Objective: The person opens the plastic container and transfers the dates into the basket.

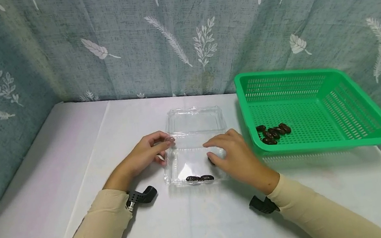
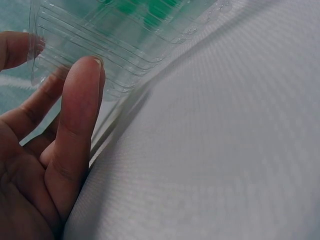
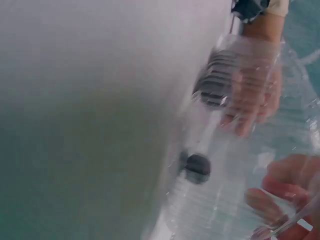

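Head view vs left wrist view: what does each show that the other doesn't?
Head only: the right hand, dark pieces inside the clear container, more in the green basket, and both sleeves.
Left wrist only: the palm side of the left hand and the ridged wall of the container, close up.
Both: left hand at the container's edge, white tabletop, teal curtain; green too, probably the basket through plastic in the wrist view.

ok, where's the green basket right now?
In the head view, the green basket sits on the right side of the white table, right of the clear plastic container and the right hand, in front of the patterned curtain.
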Demonstrator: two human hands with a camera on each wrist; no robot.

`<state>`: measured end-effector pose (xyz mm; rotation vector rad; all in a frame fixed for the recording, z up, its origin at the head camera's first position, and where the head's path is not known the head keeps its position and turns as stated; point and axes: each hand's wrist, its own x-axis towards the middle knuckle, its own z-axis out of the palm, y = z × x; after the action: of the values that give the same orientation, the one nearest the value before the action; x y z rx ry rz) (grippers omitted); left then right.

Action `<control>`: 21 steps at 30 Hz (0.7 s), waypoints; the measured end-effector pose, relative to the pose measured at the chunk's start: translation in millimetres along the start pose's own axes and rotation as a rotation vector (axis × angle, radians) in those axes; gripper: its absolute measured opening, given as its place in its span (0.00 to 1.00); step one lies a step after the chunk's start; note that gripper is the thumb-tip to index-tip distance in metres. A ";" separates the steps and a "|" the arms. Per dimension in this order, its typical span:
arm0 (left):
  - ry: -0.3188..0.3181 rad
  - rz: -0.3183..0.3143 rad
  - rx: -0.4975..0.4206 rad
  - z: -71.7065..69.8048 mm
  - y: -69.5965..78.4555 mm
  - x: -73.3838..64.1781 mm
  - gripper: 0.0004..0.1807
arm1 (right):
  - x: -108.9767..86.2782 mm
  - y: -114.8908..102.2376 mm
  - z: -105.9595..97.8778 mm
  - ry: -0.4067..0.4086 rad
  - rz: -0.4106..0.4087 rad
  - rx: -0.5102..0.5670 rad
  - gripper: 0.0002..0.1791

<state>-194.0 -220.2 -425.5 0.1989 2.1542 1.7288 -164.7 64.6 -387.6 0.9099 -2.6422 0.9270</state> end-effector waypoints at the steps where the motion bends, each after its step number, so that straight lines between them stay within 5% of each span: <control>1: 0.001 0.001 0.001 0.0 -0.1 -0.2 0.18 | -0.2 0.9 0.8 0.002 0.021 -0.005 0.12; 5: 0.002 0.003 -0.001 0.9 0.1 -0.5 0.18 | 0.3 3.8 1.8 0.004 0.073 -0.019 0.11; 13: -0.006 -0.001 -0.009 2.0 1.3 0.3 0.18 | -0.4 8.9 -2.4 0.051 0.031 -0.077 0.09; 21: 0.009 -0.003 -0.017 0.2 -1.2 1.8 0.19 | -2.9 7.0 -5.3 -0.001 0.108 -0.060 0.10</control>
<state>-195.5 -219.7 -427.0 0.1840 2.1441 1.7491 -166.8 73.5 -388.0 0.7608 -2.7280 0.8657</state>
